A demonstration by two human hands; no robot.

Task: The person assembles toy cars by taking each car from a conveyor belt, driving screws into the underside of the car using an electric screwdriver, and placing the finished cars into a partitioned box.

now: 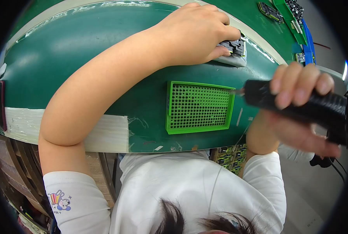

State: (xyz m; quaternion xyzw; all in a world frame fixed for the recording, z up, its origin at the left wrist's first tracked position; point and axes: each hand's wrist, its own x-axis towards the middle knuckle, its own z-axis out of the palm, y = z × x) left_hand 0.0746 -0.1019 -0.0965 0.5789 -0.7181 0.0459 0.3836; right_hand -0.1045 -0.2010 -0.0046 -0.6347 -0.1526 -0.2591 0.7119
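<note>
My left hand [193, 35] reaches across the green table mat [84, 58] and presses down on a small black part [235, 46] that lies on a pale grey pad [236, 60]. My right hand [300, 87] grips a black power screwdriver [322, 107], held roughly level. Its thin bit [239, 92] hovers at the upper right edge of a bright green perforated tray [199, 107]. The tray lies flat in front of me, just below the part and the pad.
A white taped strip [104, 134] runs along the near table edge. More black parts [270, 11] and a blue bin [308, 43] sit at the far right. Green components [230, 159] show below the table edge. Dark cables [335, 165] hang at the right.
</note>
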